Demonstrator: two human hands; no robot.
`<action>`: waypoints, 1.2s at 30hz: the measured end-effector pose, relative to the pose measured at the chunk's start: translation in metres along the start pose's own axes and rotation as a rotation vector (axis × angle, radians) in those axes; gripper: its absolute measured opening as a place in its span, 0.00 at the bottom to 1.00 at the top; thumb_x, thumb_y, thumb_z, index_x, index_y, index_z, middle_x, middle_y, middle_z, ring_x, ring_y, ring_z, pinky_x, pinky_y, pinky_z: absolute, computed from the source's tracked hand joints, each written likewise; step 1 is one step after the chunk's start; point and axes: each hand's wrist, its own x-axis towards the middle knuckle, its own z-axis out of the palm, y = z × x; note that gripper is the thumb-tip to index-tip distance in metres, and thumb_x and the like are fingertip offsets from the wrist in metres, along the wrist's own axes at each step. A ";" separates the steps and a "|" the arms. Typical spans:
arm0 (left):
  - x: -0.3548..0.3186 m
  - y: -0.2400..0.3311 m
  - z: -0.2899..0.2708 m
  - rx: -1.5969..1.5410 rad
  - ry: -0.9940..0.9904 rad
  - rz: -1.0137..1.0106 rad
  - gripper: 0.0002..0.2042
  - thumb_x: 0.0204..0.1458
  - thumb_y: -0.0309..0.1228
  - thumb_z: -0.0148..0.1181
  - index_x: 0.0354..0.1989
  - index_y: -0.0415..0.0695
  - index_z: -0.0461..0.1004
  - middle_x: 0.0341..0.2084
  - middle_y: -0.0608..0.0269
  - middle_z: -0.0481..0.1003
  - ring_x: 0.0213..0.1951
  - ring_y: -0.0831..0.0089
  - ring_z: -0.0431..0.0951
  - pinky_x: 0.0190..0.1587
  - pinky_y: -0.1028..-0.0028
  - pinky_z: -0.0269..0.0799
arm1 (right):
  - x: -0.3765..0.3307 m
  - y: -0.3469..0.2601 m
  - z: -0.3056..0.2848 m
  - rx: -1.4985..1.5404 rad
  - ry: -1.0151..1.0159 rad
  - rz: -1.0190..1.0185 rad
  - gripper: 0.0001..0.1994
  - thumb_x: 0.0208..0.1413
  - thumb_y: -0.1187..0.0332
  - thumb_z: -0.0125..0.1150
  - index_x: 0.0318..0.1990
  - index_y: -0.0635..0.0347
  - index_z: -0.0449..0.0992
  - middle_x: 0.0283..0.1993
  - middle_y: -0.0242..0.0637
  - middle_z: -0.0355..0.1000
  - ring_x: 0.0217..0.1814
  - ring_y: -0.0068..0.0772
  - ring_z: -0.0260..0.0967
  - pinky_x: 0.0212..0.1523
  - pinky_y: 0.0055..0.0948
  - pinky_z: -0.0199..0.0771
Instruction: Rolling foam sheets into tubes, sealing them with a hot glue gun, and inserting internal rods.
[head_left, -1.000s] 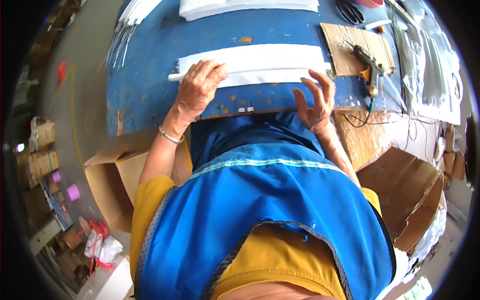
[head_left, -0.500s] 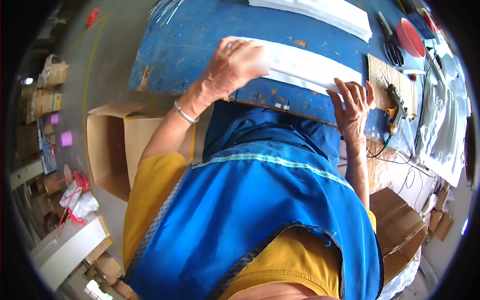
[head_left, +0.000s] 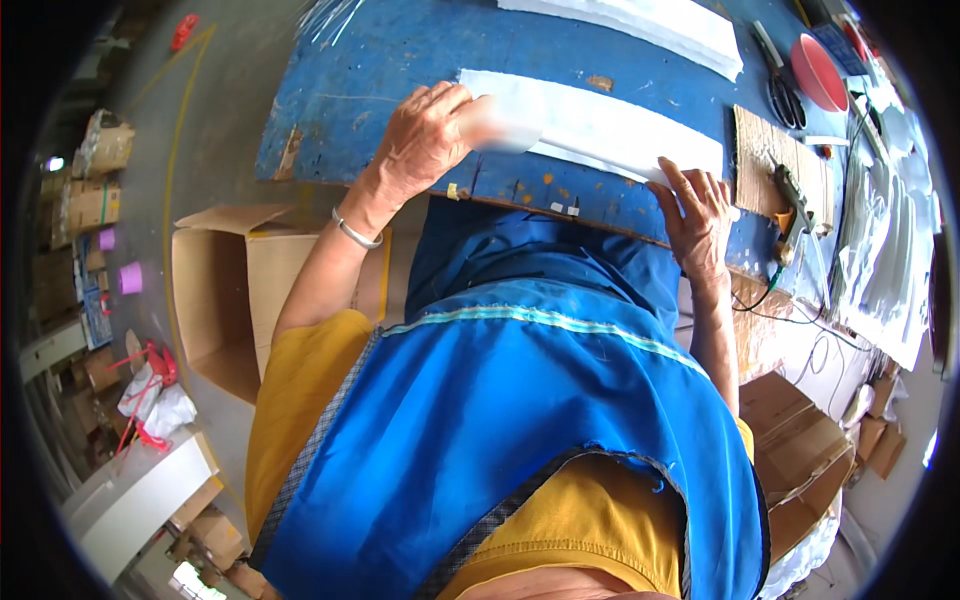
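A long white folded strip [head_left: 610, 125], of paper or thin sheet, lies slantwise near the front edge of the blue worktable [head_left: 390, 60]. At its left end is my left hand [head_left: 425, 140], fingers curled and closed on the strip's near edge; a blurred patch covers the fingertips. My right hand [head_left: 700, 215] holds the strip's right end, the fingers bent over the corner and the thumb close to the front edge. A metal bangle [head_left: 356, 230] circles my left wrist.
Farther back lies a white stack [head_left: 640, 30]. On the right are black-handled scissors [head_left: 787, 103], a pink bowl [head_left: 820, 73], a glue gun [head_left: 790, 205] beside corrugated cardboard [head_left: 755, 150], and hanging white strips [head_left: 880, 240]. An open carton [head_left: 215, 300] stands on the floor at left.
My left hand has shifted left and slightly toward me along the strip. My right hand has moved a little left, its fingers now closer together. The strip stays nearly in place.
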 end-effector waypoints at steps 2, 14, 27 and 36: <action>0.000 0.000 0.002 -0.027 -0.004 -0.011 0.15 0.45 0.41 0.62 0.34 0.43 0.74 0.26 0.63 0.72 0.32 0.68 0.73 0.33 0.71 0.69 | 0.000 -0.001 0.000 0.011 0.002 0.004 0.16 0.48 0.67 0.63 0.46 0.55 0.74 0.29 0.34 0.69 0.32 0.34 0.67 0.34 0.33 0.66; 0.001 0.002 0.009 0.044 0.011 -0.094 0.13 0.46 0.42 0.61 0.26 0.44 0.73 0.20 0.65 0.70 0.27 0.70 0.72 0.29 0.72 0.68 | -0.001 -0.013 0.000 0.021 -0.038 0.060 0.13 0.49 0.67 0.62 0.44 0.56 0.75 0.25 0.36 0.66 0.29 0.35 0.66 0.30 0.32 0.67; 0.001 0.006 0.013 0.128 0.020 -0.155 0.14 0.45 0.42 0.62 0.30 0.44 0.76 0.18 0.66 0.67 0.24 0.71 0.71 0.26 0.73 0.68 | -0.002 -0.020 0.003 -0.035 -0.056 0.064 0.13 0.50 0.65 0.62 0.44 0.54 0.75 0.24 0.34 0.65 0.28 0.33 0.66 0.29 0.32 0.66; 0.000 0.009 0.018 0.138 0.013 -0.185 0.14 0.45 0.43 0.61 0.30 0.44 0.76 0.17 0.65 0.68 0.23 0.70 0.71 0.26 0.73 0.68 | -0.003 -0.024 0.003 -0.053 -0.065 0.084 0.13 0.50 0.65 0.62 0.43 0.54 0.75 0.25 0.34 0.65 0.29 0.33 0.66 0.30 0.32 0.66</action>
